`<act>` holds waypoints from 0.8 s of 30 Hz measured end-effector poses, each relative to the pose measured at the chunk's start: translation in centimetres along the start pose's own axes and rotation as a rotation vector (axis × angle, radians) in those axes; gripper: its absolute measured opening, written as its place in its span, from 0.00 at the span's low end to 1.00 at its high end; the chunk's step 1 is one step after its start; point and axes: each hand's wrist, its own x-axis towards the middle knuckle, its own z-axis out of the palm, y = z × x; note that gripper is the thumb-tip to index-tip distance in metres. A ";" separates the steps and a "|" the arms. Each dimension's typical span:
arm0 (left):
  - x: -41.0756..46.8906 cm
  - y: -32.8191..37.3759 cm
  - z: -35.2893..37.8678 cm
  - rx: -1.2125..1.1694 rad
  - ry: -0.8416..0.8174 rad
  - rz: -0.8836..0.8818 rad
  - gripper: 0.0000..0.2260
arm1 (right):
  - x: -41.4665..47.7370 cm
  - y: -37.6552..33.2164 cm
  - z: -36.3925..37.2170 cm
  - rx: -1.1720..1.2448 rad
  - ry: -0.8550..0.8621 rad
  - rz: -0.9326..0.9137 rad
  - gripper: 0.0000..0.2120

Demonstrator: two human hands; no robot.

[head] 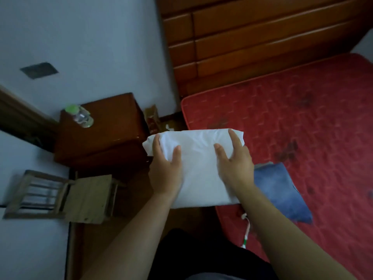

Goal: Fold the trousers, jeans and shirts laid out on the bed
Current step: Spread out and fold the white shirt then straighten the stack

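Note:
A folded white shirt (198, 158) is held in the air over the left edge of the red mattress (302, 122). My left hand (166, 164) grips its left side, thumb on top and fingers underneath. My right hand (234, 160) grips its right side, with the fingers curled over the far edge. Folded blue jeans (280, 190) lie on the mattress just to the right, partly hidden behind my right forearm.
A dark wooden nightstand (105, 134) with a green-capped plastic bottle (81, 117) stands left of the bed. A small wooden chair (66, 197) sits nearer on the floor. A wooden headboard (252, 41) rises behind the mattress. A white and green cord (246, 231) hangs at the mattress edge.

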 end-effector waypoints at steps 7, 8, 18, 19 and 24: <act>12.1 0.0 -0.5 -0.023 0.060 -0.037 0.27 | 9.4 -6.2 7.2 -0.026 -0.102 -0.053 0.27; 14.2 0.2 -0.4 -0.029 0.057 -0.027 0.27 | 11.0 -7.1 8.2 -0.023 -0.094 -0.056 0.26; 29.8 5.0 4.9 -0.064 -0.160 0.120 0.28 | 24.6 -10.7 11.4 -0.036 0.038 0.051 0.27; 30.7 5.8 5.8 -0.094 -0.187 0.130 0.28 | 26.1 -10.6 11.1 -0.047 0.050 0.055 0.27; 35.2 8.8 11.3 -0.215 -0.335 0.119 0.30 | 33.8 -9.1 9.5 -0.078 0.093 0.055 0.28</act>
